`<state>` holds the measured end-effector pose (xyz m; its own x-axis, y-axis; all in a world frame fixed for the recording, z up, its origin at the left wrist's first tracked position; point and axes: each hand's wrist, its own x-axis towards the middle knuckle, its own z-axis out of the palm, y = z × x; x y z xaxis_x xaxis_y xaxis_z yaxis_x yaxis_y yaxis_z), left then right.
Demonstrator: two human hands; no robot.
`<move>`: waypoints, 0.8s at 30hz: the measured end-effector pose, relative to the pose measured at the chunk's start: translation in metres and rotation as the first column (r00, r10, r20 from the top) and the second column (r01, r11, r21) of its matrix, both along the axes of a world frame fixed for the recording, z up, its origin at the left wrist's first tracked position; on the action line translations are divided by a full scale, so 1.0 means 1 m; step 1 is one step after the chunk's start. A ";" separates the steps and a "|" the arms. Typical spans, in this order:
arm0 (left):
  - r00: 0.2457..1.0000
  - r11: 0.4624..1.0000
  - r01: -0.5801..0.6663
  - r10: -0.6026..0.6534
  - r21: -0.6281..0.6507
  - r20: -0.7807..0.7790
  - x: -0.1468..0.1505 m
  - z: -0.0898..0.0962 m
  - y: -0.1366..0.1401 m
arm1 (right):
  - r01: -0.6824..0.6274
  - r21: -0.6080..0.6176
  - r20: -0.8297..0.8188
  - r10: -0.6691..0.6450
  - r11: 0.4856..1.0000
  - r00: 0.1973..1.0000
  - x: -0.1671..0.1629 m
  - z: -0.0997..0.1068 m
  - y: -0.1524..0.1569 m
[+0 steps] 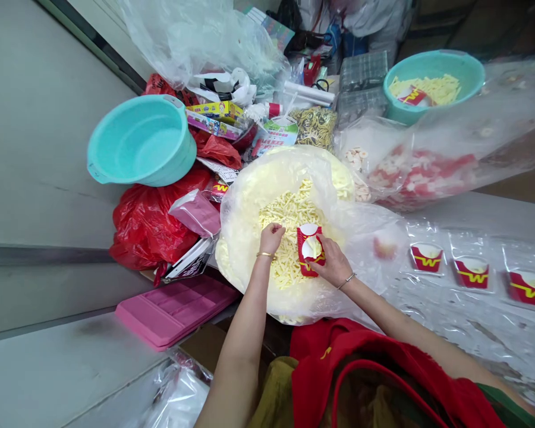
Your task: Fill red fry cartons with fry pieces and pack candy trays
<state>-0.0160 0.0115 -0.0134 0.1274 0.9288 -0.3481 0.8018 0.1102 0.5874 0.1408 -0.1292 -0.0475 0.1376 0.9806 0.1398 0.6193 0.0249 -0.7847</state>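
Observation:
A large clear plastic bag (245, 196) lies spread in front of me, full of pale yellow fry-shaped sticks (289, 205). Over the sticks is a red french fry carton (310, 274) with a yellow zigzag mark and a white inside. My right hand (335, 263) grips it from the right, fingers and thumb across its front. A pale yellow piece (312, 246) shows at the carton's white part, between those fingers. To the left, just above the sticks, my left hand (271, 238) is closed in a pinch; anything between its fingertips is too small to name.
Several bagged red cartons (471, 272) lie in a row at right. An aqua basin (142, 142) sits on red bags (151, 220) at left. Another basin (434, 59), back right, holds sticks and a carton. A pink tray (178, 309) is lower left; bagged pieces (428, 172) are at right.

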 end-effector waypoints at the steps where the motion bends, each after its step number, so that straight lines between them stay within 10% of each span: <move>1: 0.998 1.000 0.029 -0.028 -0.004 0.052 -0.001 0.009 -0.008 | 0.004 0.000 0.001 -0.004 1.000 1.000 -0.001 0.001 0.001; 11: 0.848 0.802 0.528 -0.479 0.280 -0.227 0.022 0.071 -0.107 | 0.012 0.097 -0.036 -0.008 0.995 0.999 -0.012 0.016 -0.001; 20: 0.955 0.867 0.297 -0.266 0.399 -0.133 0.022 0.064 -0.125 | 0.014 0.109 -0.040 -0.010 0.994 0.999 -0.022 0.032 -0.023; 24: 0.908 0.821 0.419 -0.388 0.388 -0.160 0.031 0.068 -0.141 | 0.054 0.109 -0.064 -0.047 0.993 0.997 -0.020 0.028 -0.035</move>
